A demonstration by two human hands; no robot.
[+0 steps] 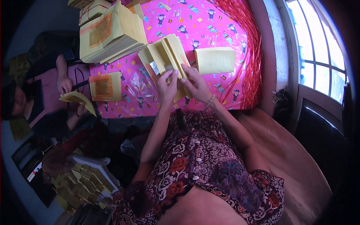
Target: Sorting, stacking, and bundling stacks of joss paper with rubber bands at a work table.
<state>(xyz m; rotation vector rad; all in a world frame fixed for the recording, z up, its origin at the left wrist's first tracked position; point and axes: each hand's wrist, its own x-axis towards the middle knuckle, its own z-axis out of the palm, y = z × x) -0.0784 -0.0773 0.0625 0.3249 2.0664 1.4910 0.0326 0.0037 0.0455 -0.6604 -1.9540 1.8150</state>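
Note:
Over the near part of the pink table, I hold a thick bundle of yellow paper sheets (174,50) with both hands. It is fanned apart into a few folds, and a silver patch shows on one sheet at its left. My left hand (167,85) is closed at the bundle's lower edge, thumb and fingers pinched together there. My right hand (198,85) grips the right side, its thumb across the lower edge and its fingers along the outer sheet. A single yellow sheet (216,60) lies flat to the right of the bundle.
A tall stack of yellow sheets (127,35) stands at the far left, near a tied bundle (93,12). Another sheet (106,86) with an orange-gold square lies nearer. Red plastic strands (252,48) hang along the right edge. At left, a co-worker's hands (65,84) hold yellow paper.

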